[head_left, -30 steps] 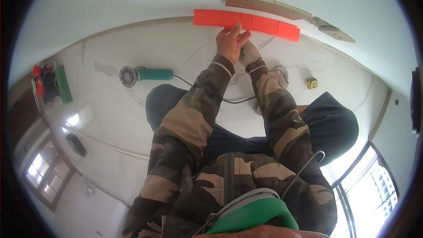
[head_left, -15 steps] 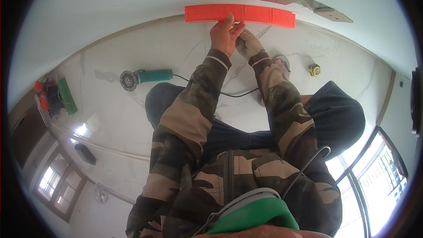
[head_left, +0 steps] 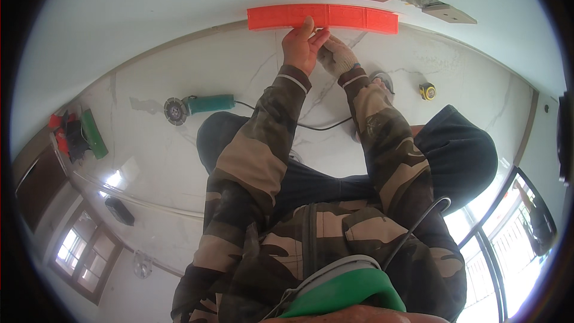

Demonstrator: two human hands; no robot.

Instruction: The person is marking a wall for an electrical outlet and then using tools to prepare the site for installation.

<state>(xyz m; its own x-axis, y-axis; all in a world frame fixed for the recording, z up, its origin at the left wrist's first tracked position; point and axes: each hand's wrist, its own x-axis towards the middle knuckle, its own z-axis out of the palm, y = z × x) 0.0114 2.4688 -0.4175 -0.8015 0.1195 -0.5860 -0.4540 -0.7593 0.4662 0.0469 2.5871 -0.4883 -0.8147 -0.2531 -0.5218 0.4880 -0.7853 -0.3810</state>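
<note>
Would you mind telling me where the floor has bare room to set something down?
Bare tile lies between the grinder and the red level, and between the tape measure and the right wall. It's crowded by the tools at left.

You get a bright, evenly daylit view. The glossy marble floor (head_left: 149,161) mirrors windows as pale glare patches at about 8 o'clock, with another bright wash near 4 o'clock. Shadows are soft; a faint one lies under your arms near the centre. The fisheye bends straight edges hard: the orange level (head_left: 323,17) at 12 o'clock curves, and a black vignette rings the frame. Focus stays fairly sharp throughout, softening slightly toward the rim.
</note>
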